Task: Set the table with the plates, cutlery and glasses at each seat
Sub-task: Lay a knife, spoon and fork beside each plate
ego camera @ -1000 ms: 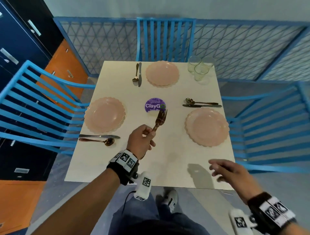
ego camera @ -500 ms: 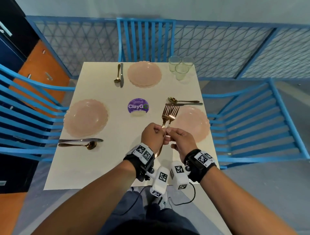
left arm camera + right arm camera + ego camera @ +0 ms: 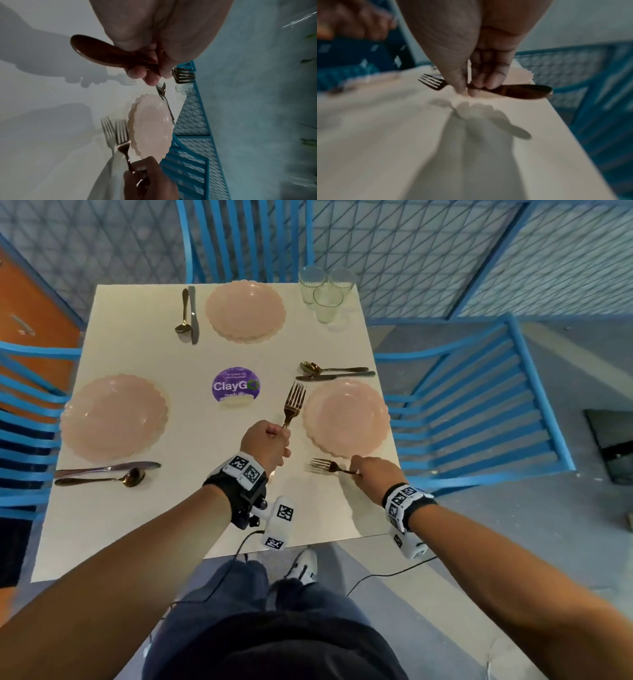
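A copper-coloured metal fork (image 3: 322,466) lies low over the white square table (image 3: 144,525), just on the near side of the right-hand scalloped pink plate (image 3: 346,417). The right hand (image 3: 373,472) pinches its handle near the table's right edge. The left hand (image 3: 265,445) is clenched round more copper forks (image 3: 294,404), prongs up, left of that plate. Let go carelessly, the fork could land crooked or slide off the close edge; the bundled forks could slip. Three clear drinking glasses (image 3: 323,290) wait clustered at the far right corner.

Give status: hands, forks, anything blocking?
Left hand grips forks upright. Right hand pinches one fork low beside right plate, contact with table unclear. Glasses clustered at far corner. Nothing blocking.
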Demonstrator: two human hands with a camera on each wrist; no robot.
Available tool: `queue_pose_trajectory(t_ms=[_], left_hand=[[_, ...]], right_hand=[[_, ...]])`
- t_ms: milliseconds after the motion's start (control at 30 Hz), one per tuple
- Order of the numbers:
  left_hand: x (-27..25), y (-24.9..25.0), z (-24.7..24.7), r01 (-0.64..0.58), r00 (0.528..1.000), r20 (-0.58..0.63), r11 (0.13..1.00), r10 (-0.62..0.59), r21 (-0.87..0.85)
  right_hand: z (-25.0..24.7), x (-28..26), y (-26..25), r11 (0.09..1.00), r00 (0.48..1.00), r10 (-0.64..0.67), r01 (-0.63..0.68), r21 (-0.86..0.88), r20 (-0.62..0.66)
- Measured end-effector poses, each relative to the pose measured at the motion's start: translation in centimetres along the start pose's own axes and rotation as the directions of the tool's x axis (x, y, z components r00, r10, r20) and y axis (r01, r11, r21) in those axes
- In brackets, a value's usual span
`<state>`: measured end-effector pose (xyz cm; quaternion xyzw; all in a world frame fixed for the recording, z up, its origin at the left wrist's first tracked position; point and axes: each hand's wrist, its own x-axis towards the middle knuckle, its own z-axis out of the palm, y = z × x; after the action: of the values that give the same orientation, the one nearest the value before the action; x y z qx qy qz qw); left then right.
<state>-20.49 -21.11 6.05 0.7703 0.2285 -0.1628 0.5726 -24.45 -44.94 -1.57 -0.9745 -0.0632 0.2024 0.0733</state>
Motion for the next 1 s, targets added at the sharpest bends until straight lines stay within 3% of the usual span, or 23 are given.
queue_pose_trajectory(t_ms=[67, 167, 533, 1000], left_hand=[[0.1, -0.2, 0.1, 0.011, 1.000, 0.010, 1.000, -0.011, -0.003], [0.2, -0.3, 0.2, 0.042, 0.999, 0.022, 0.999, -0.042, 0.010], [0.4, -1.4, 0.7, 0.031, 0.997, 0.070, 0.999, -0.030, -0.008], [-0.2, -2.6, 0.4, 0.036, 0.995, 0.089, 0.999, -0.036, 0.006]], right_hand=[[1.2, 0.2, 0.4, 0.983, 0.994, -0.095, 0.103, -0.153, 0.061], [2.3, 0.6, 0.7, 0.957, 0.982, -0.154, 0.176, -0.230, 0.114], [2.1, 1.7, 0.7, 0.928, 0.974, -0.209, 0.225, -0.297, 0.083], [1.1, 1.1, 0.8, 0.933, 0.981, -0.175, 0.194, -0.305, 0.087]])
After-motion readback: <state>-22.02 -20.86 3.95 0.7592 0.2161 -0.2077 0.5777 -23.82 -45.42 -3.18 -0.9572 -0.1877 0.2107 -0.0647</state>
